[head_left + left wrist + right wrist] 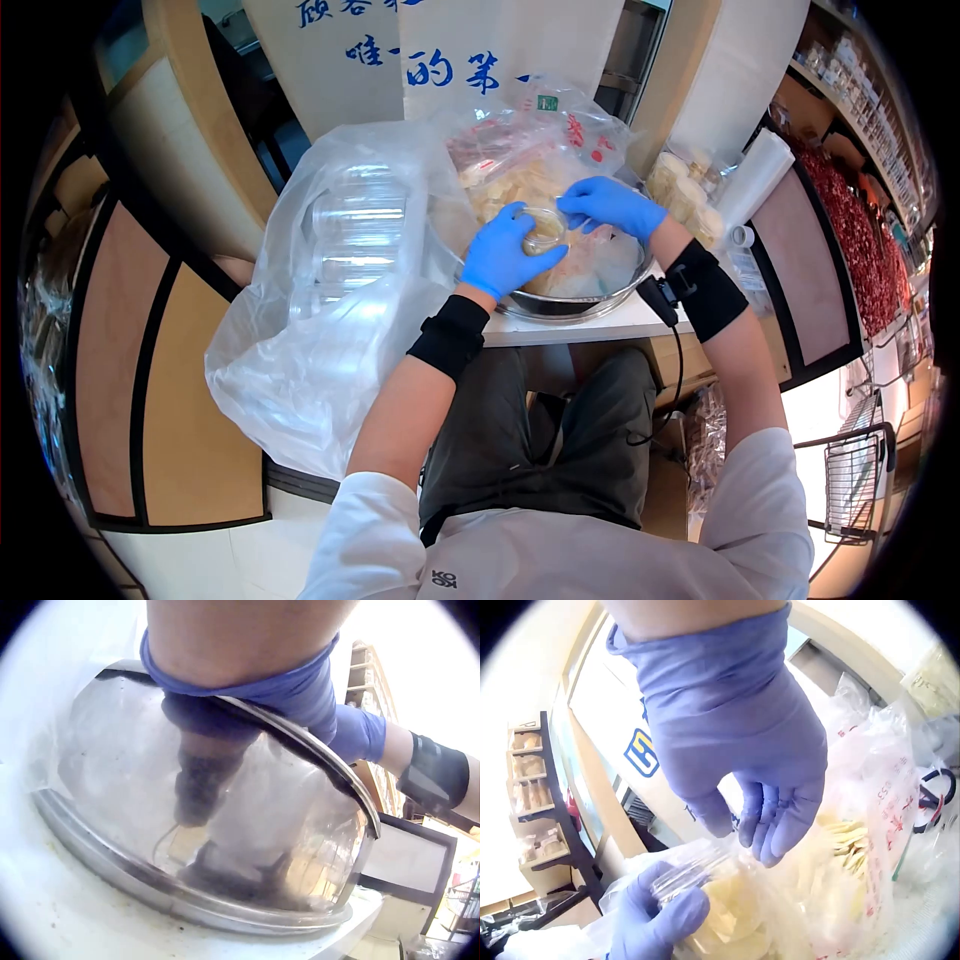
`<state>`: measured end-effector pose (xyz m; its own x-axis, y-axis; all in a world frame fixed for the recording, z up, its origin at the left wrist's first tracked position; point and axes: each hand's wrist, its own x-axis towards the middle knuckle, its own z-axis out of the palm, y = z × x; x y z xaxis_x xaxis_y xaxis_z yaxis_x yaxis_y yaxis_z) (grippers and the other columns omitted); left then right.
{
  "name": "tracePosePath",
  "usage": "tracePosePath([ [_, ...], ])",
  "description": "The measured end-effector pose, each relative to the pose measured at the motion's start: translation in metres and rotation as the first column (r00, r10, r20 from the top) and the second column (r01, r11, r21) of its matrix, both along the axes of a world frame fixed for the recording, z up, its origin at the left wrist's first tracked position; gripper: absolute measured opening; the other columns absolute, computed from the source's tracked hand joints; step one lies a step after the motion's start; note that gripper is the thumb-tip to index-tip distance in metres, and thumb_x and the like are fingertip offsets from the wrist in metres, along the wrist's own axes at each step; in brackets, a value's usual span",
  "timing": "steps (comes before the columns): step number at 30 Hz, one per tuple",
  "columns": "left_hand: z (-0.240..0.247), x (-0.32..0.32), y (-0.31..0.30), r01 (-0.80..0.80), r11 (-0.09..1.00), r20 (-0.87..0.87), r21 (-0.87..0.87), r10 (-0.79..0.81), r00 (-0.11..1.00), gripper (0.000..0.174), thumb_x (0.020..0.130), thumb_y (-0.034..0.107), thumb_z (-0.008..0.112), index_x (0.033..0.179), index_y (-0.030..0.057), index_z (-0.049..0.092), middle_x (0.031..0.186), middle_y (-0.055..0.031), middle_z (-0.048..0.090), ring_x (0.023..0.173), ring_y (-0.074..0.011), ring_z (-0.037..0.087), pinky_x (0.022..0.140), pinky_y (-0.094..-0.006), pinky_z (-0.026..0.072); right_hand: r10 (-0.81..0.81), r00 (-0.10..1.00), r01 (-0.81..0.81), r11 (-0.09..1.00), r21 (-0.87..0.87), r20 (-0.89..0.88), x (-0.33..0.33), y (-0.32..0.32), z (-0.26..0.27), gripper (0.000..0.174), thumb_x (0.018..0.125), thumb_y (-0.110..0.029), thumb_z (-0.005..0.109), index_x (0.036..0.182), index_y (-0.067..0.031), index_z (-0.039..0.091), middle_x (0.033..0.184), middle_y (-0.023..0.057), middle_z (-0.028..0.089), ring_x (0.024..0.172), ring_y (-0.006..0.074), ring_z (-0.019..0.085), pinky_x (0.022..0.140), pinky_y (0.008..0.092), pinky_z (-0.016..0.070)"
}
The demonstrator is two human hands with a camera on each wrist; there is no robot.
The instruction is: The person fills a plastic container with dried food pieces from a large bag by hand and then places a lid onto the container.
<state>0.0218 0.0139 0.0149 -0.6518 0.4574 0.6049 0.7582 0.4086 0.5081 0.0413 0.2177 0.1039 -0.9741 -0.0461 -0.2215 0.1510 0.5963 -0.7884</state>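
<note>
My left hand (512,256), in a blue glove, grips a clear round plastic tub (545,232) over a metal basin (570,302). Pale yellow slices show around the tub in the right wrist view. My gloved right hand (739,742) hangs just above it, fingers bent downward and a gap between thumb and fingers, with nothing visible in them. Inside the basin, a clear bag with red print (885,817) lies open around more pale yellow slices (847,844). From the left wrist, the basin's shiny side (120,780) fills the view; the left fingers are hidden there.
Left of the basin, a large translucent bag (260,330) holds stacked clear tubs (360,215). To the right stand a bag of pale pieces (688,200) and a white plastic roll (757,175). Dark looped handles (936,796) lie beside the printed bag. A panel with blue writing (465,70) rises behind.
</note>
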Motion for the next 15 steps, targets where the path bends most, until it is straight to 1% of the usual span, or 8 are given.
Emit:
tracePosePath([
  [2,0.005,0.003,0.0,-0.006,1.0,-0.005,0.01,0.006,1.0,0.049,0.07,0.047,0.073,0.091,0.0036,0.065,0.116,-0.019,0.056,0.101,-0.0332,0.059,0.087,-0.0396,0.0488,-0.021,0.997,0.022,1.0,-0.017,0.071,-0.005,0.011,-0.002,0.025,0.079,-0.025,0.066,0.089,-0.0026,0.066,0.079,0.0097,0.065,0.071,0.0147,0.062,0.061,0.0279,0.0509],
  [4,0.006,0.004,-0.001,-0.003,1.0,-0.012,0.015,0.004,1.0,0.048,0.07,0.046,0.073,0.089,0.0033,0.065,0.114,-0.0197,0.057,0.1,-0.0336,0.059,0.086,-0.04,0.0493,0.081,0.994,-0.108,0.873,0.475,0.078,-0.011,0.018,-0.012,0.021,0.081,-0.018,0.057,0.092,-0.0025,0.066,0.082,0.0131,0.066,0.066,0.0205,0.063,0.058,0.0308,0.0521],
  [5,0.005,0.004,-0.001,-0.014,1.0,-0.045,0.028,0.015,0.999,0.047,0.07,0.046,0.073,0.087,0.0033,0.065,0.113,-0.0199,0.057,0.099,-0.0339,0.059,0.084,-0.0402,0.0496,0.079,0.994,-0.107,0.872,0.477,0.078,-0.017,0.023,-0.023,0.021,0.081,-0.018,0.057,0.092,-0.0025,0.066,0.082,0.0131,0.066,0.066,0.0205,0.063,0.058,0.0308,0.0521],
  [7,0.002,0.003,0.0,-0.022,0.999,-0.077,0.043,0.025,0.997,0.046,0.069,0.046,0.074,0.085,0.0032,0.065,0.112,-0.0201,0.057,0.098,-0.0343,0.06,0.083,-0.0404,0.05,0.411,0.895,-0.19,0.701,0.688,-0.171,-0.03,0.03,-0.048,0.022,0.079,-0.012,0.052,0.093,-0.0015,0.066,0.088,0.0172,0.067,0.065,0.0288,0.064,0.06,0.037,0.0532],
  [10,0.0,0.004,0.0,-0.027,0.996,-0.085,0.087,0.035,0.996,0.046,0.068,0.045,0.074,0.082,0.0029,0.065,0.11,-0.0203,0.058,0.094,-0.0348,0.06,0.081,-0.0402,0.0504,0.346,0.938,-0.22,0.614,0.758,-0.008,-0.067,0.021,-0.062,0.026,0.078,-0.01,0.05,0.096,-0.0007,0.066,0.095,0.0194,0.067,0.077,0.0338,0.065,0.069,0.0415,0.0528],
  [11,0.0,0.006,-0.001,-0.061,0.993,-0.102,0.105,0.072,0.992,0.045,0.067,0.044,0.075,0.083,0.0027,0.065,0.107,-0.0203,0.059,0.092,-0.0347,0.061,0.08,-0.04,0.0505,0.345,0.939,-0.218,0.613,0.76,-0.009,-0.076,0.02,-0.064,0.026,0.078,-0.01,0.05,0.096,-0.0007,0.066,0.095,0.0194,0.067,0.077,0.0338,0.065,0.069,0.0415,0.0528],
  [13,-0.001,0.006,-0.002,-0.093,0.988,-0.12,0.124,0.108,0.987,0.045,0.067,0.043,0.076,0.083,0.0024,0.064,0.105,-0.0203,0.059,0.09,-0.0347,0.061,0.078,-0.0397,0.0506,0.436,0.899,-0.251,0.469,0.847,0.024,-0.095,0.018,-0.068,0.028,0.078,-0.011,0.053,0.102,-0.0018,0.064,0.093,0.0197,0.067,0.082,0.0328,0.065,0.075,0.0414,0.0517],
  [15,-0.002,0.004,-0.001,-0.145,0.972,-0.05,0.182,0.157,0.986,0.045,0.066,0.04,0.077,0.084,0.0012,0.063,0.102,-0.0206,0.06,0.086,-0.035,0.061,0.076,-0.0401,0.0508,0.439,0.896,-0.281,0.462,0.841,0.058,-0.121,0.025,-0.082,0.03,0.08,-0.013,0.053,0.107,-0.003,0.062,0.096,0.0189,0.066,0.084,0.0315,0.064,0.075,0.0405,0.0516],
])
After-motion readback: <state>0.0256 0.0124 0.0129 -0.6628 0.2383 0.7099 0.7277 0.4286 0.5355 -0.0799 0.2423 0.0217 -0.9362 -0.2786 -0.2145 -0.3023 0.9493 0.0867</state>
